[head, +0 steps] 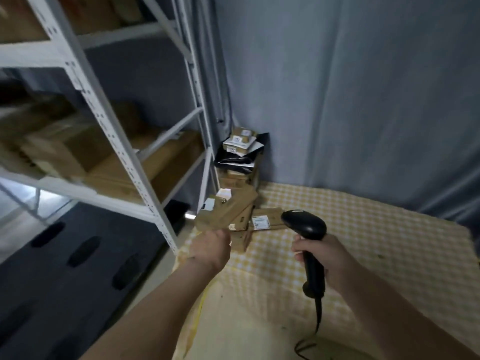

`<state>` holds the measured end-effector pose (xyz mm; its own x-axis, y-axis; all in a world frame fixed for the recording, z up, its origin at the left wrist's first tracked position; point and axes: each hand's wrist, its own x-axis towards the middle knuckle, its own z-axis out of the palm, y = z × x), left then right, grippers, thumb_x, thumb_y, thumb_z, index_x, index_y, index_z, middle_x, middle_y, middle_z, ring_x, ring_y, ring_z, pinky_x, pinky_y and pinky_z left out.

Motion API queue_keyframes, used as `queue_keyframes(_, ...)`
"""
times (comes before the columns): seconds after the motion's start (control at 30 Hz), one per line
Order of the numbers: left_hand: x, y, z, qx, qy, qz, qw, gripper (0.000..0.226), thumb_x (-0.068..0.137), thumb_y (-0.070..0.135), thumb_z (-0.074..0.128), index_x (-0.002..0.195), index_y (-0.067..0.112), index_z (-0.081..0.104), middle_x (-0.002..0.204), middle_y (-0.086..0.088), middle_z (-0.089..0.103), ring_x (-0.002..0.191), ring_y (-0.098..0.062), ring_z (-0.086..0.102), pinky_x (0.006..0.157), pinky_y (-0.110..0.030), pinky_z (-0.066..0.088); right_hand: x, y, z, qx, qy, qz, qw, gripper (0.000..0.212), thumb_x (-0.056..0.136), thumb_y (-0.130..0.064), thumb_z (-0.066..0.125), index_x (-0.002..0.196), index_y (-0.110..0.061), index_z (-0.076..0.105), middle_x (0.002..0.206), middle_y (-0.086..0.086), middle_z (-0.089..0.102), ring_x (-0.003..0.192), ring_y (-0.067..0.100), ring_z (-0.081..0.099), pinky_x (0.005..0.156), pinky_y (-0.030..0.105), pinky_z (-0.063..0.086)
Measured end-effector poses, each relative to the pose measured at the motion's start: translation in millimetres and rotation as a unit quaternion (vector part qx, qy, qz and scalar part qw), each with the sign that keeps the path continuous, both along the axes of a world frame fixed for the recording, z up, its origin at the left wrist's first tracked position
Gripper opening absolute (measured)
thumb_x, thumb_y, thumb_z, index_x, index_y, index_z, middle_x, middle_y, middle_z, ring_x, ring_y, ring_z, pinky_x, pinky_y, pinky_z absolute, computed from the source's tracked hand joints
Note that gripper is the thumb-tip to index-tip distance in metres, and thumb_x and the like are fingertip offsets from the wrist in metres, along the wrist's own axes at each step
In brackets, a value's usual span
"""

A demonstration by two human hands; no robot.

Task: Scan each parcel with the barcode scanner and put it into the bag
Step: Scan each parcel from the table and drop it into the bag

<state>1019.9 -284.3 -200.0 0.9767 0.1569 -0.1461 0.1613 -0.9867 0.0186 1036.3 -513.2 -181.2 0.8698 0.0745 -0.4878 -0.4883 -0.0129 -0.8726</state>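
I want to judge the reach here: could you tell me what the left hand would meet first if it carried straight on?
Most likely the cardboard box just ahead of the left hand; depth is unclear, so they may already touch.

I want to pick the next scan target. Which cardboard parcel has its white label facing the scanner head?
The flat parcel lying on the checked cloth just left of the scanner; its white label faces up, nearest the scanner head.

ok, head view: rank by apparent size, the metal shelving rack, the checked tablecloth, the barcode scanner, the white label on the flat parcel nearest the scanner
1. Metal shelving rack, but it is close to the camera, so rack versus cloth is unsure.
2. Checked tablecloth.
3. Barcode scanner, held in the right hand.
4. White label, clearly smallest.
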Motion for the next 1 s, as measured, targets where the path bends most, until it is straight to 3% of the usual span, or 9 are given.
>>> queue_keyframes(0.37, 17, 73, -38, -0.094, 0.025, 0.101, 0.990, 0.029, 0.092, 0.021, 0.051, 0.120, 0.024, 0.059, 0.123, -0.002, 0.060, 0.109, -0.023, 0.059, 0.085, -0.028, 0.045, 51, 79, -35, 0.001, 0.036, 0.056, 0.998, 0.014, 0.077, 0.011, 0.066, 0.089, 0.003, 0.066, 0.074, 0.016, 0.061, 0.062, 0.022, 0.058, 0.058, 0.028, 0.047)
queue_keyframes(0.7, 142, 93, -75, -0.146, 0.047, 0.101, 0.983, 0.041, 0.087, -0.002, 0.049, 0.114, 0.025, 0.063, 0.117, -0.003, 0.063, 0.108, -0.020, 0.061, 0.090, -0.026, 0.048, 154, 95, -69, -0.019, 0.081, 0.059, 0.995, 0.012, 0.074, 0.009, 0.069, 0.080, -0.002, 0.068, 0.070, 0.012, 0.064, 0.063, 0.022, 0.060, 0.054, 0.024, 0.049)
queue_keyframes(0.87, 186, 104, -105, -0.164, 0.064, 0.116, 0.978, 0.046, 0.085, -0.007, 0.046, 0.114, 0.024, 0.064, 0.116, -0.004, 0.063, 0.108, -0.021, 0.060, 0.090, -0.026, 0.047, 203, 108, -89, -0.046, 0.109, 0.079, 0.990, 0.011, 0.073, 0.010, 0.068, 0.075, -0.001, 0.067, 0.062, 0.013, 0.060, 0.057, 0.023, 0.055, 0.060, 0.031, 0.045)
queue_keyframes(1.0, 207, 122, -128, -0.168, 0.093, 0.140, 0.971, 0.040, 0.086, 0.000, 0.048, 0.114, 0.025, 0.063, 0.118, -0.003, 0.062, 0.109, -0.022, 0.060, 0.090, -0.026, 0.046, 230, 127, -104, -0.062, 0.134, 0.087, 0.985, 0.011, 0.073, 0.010, 0.069, 0.077, -0.001, 0.067, 0.064, 0.012, 0.062, 0.059, 0.023, 0.057, 0.067, 0.033, 0.047)
